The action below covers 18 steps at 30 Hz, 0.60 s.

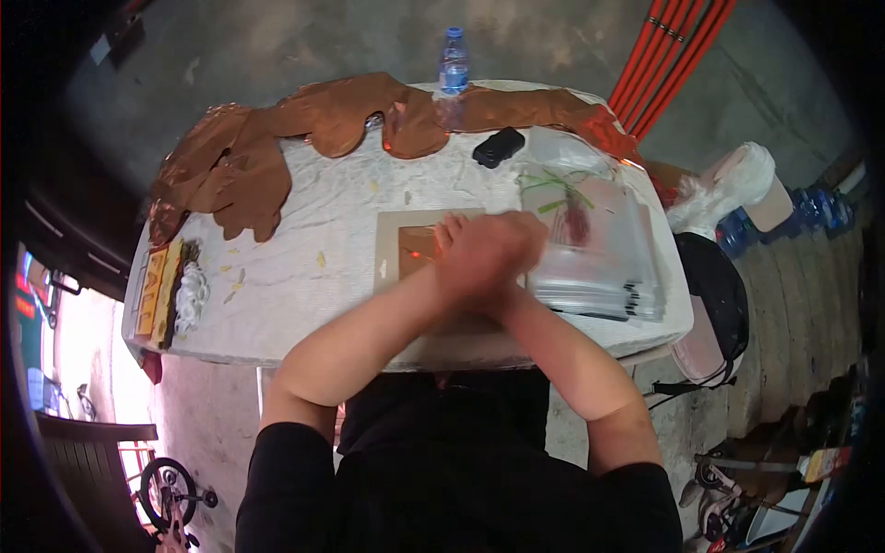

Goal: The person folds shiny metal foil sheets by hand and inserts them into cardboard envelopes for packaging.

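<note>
- The left hand (464,263) and right hand (513,241) are pressed together and blurred. I cannot tell whether either one grips anything or how far the fingers are spread.
- Both hands hover over or rest on a flat brown card (398,251) that lies on the table (313,276), near its front edge. A darker panel sits in the middle of the card.
- The card looks thin, light and fairly stiff, and it would probably crease if bent. The bare left border seems the safest place to take hold.
- Just beside the right hand is a stack of clear sleeves (604,276), which likely slide easily. The top one shows a pressed plant.
- Farther back lie a black device (499,146), a water bottle (453,60) and copper-coloured foil sheets (244,161).
</note>
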Available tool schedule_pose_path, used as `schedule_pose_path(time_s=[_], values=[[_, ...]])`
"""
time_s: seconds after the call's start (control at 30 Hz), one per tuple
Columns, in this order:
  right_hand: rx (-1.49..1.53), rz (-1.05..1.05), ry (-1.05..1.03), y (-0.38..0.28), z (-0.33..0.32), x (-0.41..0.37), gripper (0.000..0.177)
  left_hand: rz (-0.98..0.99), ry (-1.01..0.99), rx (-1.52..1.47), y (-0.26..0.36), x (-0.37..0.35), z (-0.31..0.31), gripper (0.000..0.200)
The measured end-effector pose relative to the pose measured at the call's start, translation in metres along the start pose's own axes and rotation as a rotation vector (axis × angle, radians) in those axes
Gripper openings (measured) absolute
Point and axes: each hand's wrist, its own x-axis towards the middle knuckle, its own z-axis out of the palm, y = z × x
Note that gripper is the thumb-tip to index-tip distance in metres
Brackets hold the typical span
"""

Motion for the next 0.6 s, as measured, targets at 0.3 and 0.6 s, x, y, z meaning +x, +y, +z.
schedule_pose_path(time_s=[0.3,0.6], values=[[-0.123,0.081,-0.141,-0.017,-0.018,0.005,0.070,-0.162,0.289,0.534,-0.028,-0.099,-0.188,0.018],[-0.107,0.131,-0.237,-0.023,-0.026,0.008,0.072,-0.434,-0.151,0.474,-0.028,-0.218,-0.202,0.016]])
